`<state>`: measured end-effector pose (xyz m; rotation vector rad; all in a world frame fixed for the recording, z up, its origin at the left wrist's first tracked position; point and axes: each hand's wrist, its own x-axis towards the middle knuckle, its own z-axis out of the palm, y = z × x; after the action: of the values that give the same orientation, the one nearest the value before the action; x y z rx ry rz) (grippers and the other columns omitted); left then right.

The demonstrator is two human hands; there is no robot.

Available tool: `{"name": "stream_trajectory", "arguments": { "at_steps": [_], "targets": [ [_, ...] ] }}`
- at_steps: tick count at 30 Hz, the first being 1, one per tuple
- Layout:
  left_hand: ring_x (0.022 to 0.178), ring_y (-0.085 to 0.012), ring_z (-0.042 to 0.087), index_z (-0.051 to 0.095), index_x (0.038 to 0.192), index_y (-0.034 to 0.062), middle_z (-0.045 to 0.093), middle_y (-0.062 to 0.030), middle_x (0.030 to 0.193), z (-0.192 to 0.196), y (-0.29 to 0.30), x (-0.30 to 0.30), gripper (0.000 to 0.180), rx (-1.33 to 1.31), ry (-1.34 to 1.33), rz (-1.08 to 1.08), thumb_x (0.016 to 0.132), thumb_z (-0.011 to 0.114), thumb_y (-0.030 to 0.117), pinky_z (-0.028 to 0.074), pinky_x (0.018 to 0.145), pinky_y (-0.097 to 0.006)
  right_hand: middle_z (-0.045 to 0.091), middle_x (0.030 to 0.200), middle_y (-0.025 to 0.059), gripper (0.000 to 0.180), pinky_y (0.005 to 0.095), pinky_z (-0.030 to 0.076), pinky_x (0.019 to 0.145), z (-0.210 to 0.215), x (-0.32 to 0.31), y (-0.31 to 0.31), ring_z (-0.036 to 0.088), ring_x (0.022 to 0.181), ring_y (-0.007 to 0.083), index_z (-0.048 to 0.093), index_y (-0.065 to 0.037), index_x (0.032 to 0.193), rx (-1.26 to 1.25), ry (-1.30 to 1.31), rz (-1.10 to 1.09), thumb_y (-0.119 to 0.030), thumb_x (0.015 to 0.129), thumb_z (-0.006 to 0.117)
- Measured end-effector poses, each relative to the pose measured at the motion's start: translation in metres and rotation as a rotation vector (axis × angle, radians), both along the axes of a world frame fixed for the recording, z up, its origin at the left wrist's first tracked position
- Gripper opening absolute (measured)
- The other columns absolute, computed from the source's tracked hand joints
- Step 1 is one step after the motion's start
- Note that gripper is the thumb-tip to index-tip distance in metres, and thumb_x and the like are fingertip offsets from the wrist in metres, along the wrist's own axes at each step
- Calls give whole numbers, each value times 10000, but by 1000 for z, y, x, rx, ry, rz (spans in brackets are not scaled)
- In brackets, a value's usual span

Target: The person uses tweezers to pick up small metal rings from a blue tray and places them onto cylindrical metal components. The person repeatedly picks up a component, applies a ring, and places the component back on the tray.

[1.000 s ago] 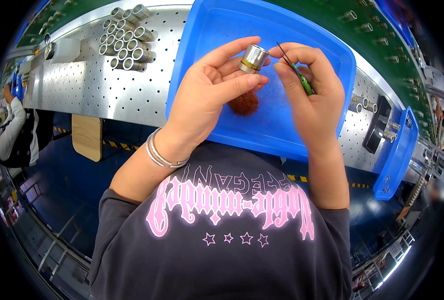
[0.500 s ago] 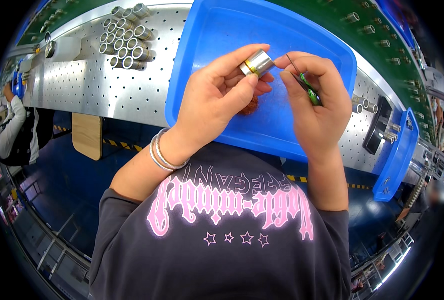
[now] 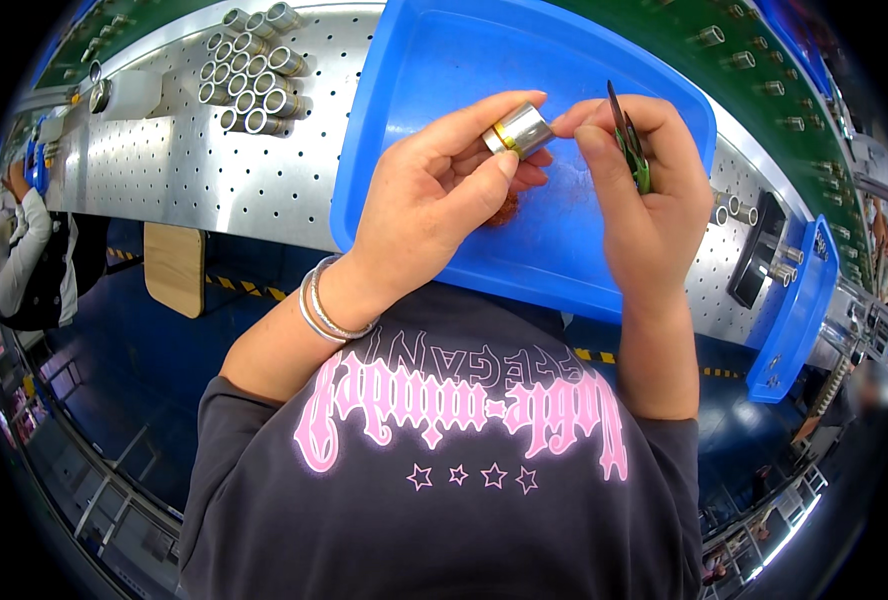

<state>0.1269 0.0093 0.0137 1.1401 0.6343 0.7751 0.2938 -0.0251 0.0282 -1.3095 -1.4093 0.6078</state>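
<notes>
My left hand (image 3: 434, 185) grips a short, shiny metal cylinder (image 3: 526, 128) with a yellow band near one end, between thumb and fingers. My right hand (image 3: 654, 180) is closed around a small tool with dark, pointed blades and green handles (image 3: 636, 160); its exact kind is unclear. The blades point up and away from me, and the right thumb and fingertip pinch together close to the cylinder's right end. Whether anything is between those fingertips is too small to tell. Both hands are above a blue tray (image 3: 364, 130). A reddish-brown clump (image 3: 505, 212) lies in it, partly hidden by my left hand.
Several metal tubes (image 3: 249, 75) stand grouped on the perforated metal table (image 3: 154, 175) at left. More tubes (image 3: 734, 208), a black flat object (image 3: 756, 250) and a smaller blue tray (image 3: 799, 320) are at right. A wooden stool seat (image 3: 174, 270) and a co-worker (image 3: 39, 255) are leftward.
My right hand has shifted slightly right, and the green-handled tool has swung more upright, its tips now away from the cylinder. My left hand and the cylinder have barely moved.
</notes>
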Motion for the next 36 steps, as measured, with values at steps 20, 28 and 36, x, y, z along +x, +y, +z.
{"name": "stream_trajectory", "arguments": {
  "at_steps": [20, 28, 36],
  "targets": [
    [975, -183, 592, 382, 1291, -6, 583, -156, 1101, 4, 4, 0, 450, -133, -153, 115, 876, 549, 43, 474, 857, -272, 662, 776, 85, 136, 250, 472, 598, 6, -5, -5, 630, 679, 176, 670, -39, 885, -85, -144, 8, -92, 760, 673],
    [994, -185, 589, 382, 1295, -5, 579, -160, 1115, 2, 3, -1, 457, -91, -152, 104, 871, 549, 31, 471, 868, -271, 666, 772, 81, 118, 247, 475, 601, 8, -5, -5, 635, 681, 173, 675, -41, 875, -87, -138, 10, -91, 768, 667],
    [995, -188, 586, 381, 1295, -11, 576, -163, 1116, 3, 2, -1, 457, -98, -150, 99, 871, 548, 25, 466, 874, -274, 661, 751, 80, 110, 245, 467, 585, 8, -5, -6, 631, 665, 170, 674, -43, 864, -104, -140, 1, -100, 770, 669]
  ]
}}
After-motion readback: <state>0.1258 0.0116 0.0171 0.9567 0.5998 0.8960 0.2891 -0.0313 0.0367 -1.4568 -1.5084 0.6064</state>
